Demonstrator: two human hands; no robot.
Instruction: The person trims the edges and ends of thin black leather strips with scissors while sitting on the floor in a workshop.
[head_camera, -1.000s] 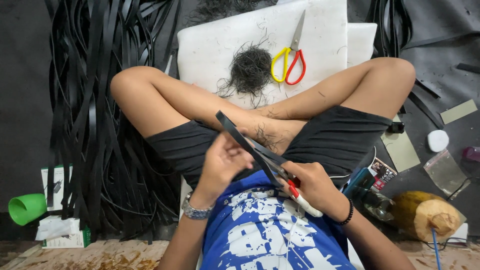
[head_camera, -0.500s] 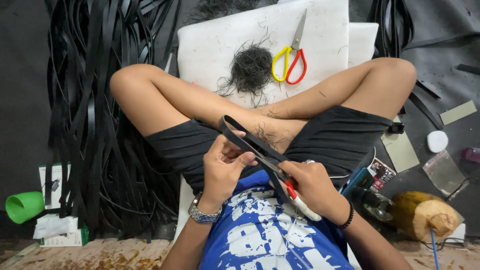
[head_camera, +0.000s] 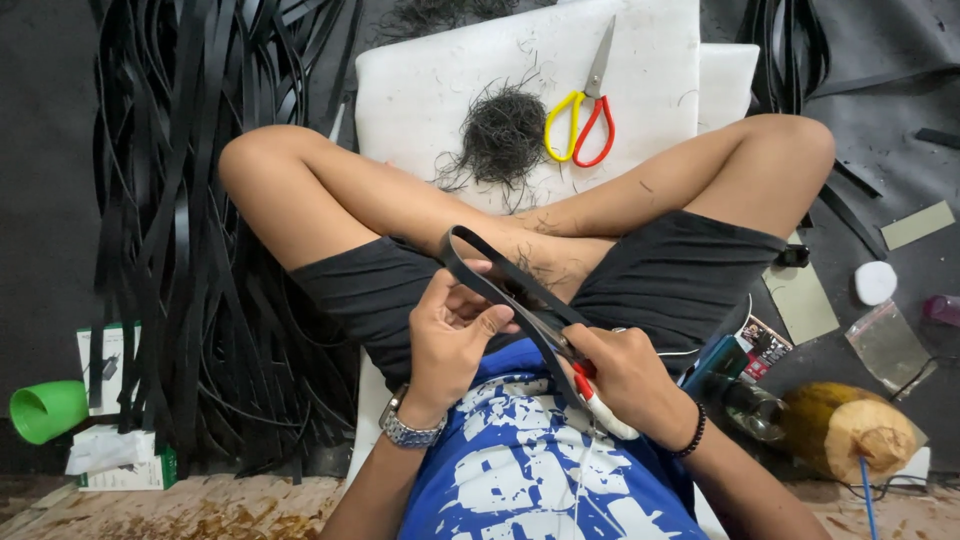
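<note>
Bent over now where it ran nearly straight a second ago, the black rubber strip (head_camera: 500, 285) loops above the lap, pinched in the left hand (head_camera: 450, 335). Right hand (head_camera: 625, 375) is closed around red-and-white-handled scissors (head_camera: 580, 375) — blades at the strip's lower end. Beyond the crossed legs, yellow-and-red scissors (head_camera: 585, 115) and dark trimmings (head_camera: 500, 130) lie on the white foam pad (head_camera: 420, 90) — trimmings mid-pad, scissors toward its right edge.

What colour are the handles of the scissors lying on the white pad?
One yellow, one red, on the scissors resting on the pad; head view.
</note>
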